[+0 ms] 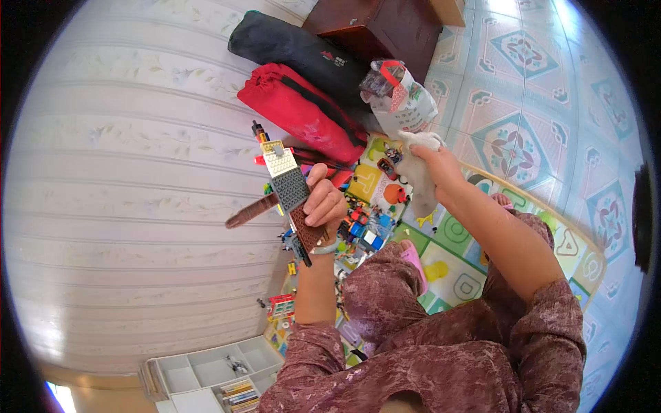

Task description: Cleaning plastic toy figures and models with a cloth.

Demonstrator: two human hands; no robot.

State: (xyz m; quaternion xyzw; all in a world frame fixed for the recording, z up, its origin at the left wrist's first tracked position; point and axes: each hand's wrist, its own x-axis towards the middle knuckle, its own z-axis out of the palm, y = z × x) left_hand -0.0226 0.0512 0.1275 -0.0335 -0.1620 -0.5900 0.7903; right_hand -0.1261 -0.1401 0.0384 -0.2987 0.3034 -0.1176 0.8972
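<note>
My left hand (325, 199) grips a toy-brick model (290, 188) by its side, raised in front of the wall. Its plates are cream, dark grey and brown, and a long brown piece (253, 210) juts out to the left. A bracelet circles that wrist. In my right hand (439, 165) is a crumpled pale grey cloth (419, 183), hanging over the play mat. Below and between both hands, many loose toy bricks (364, 227) lie heaped on the lettered foam mat (454, 258). A small toy car (387, 169) rests near the cloth.
A red drawstring bag (304, 113) and a long black bag (299, 51) lie along the wall, near a dark wooden cabinet (382, 26). A plastic bag (405, 106) stands on the tiled floor (511, 139). White shelves (206, 369) with books are at lower left.
</note>
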